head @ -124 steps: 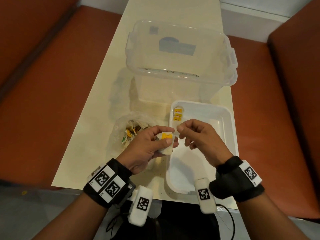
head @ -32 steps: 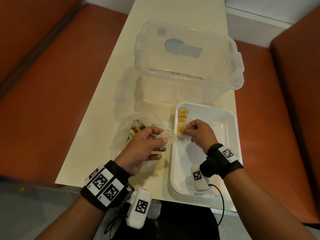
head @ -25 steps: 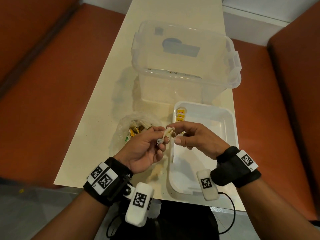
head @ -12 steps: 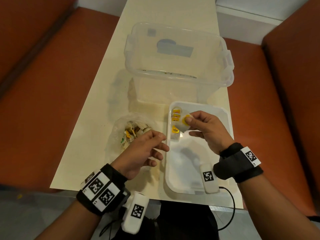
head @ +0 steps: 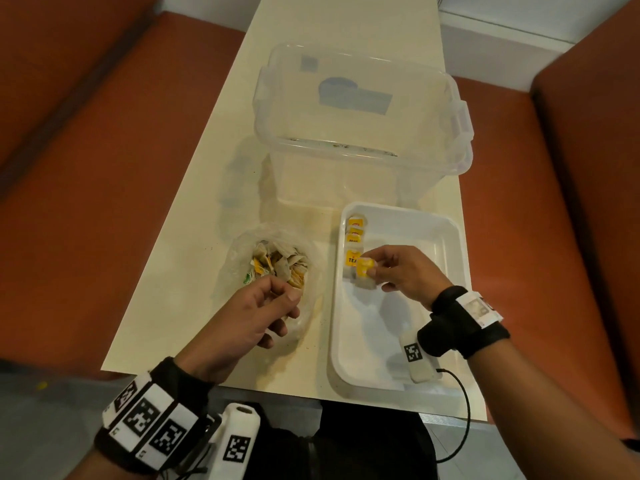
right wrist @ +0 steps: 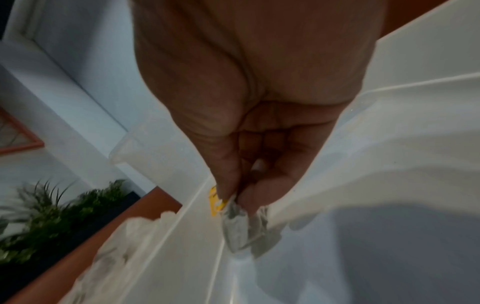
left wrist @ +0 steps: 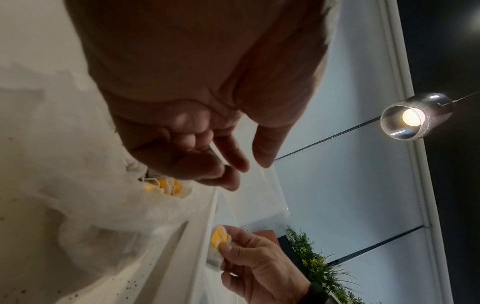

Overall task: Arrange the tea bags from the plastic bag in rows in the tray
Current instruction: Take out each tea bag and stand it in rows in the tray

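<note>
A white tray [head: 408, 341] lies on the table's right side. Three tea bags with yellow tags [head: 353, 258] lie in a row along its left wall. My right hand [head: 373, 273] pinches a further tea bag [head: 364, 276] by its top, just at the near end of that row; in the right wrist view this tea bag [right wrist: 241, 226] hangs low over the tray floor. The clear plastic bag [head: 239, 261] holds several tea bags [head: 280, 266]. Over its near rim hovers my left hand [head: 277, 299], fingers loosely curled and empty; the left wrist view shows this left hand [left wrist: 241, 166] holding nothing.
A large clear storage box [head: 360, 133] stands just behind the tray and bag. The cream table [head: 194, 289] is narrow, with orange benches [head: 86, 202] on both sides. The tray's near end sits at the table's front edge.
The right hand has taken a tea bag from the left hand and brought it down to the near end of the row. The left hand has moved back over the plastic bag, empty.
</note>
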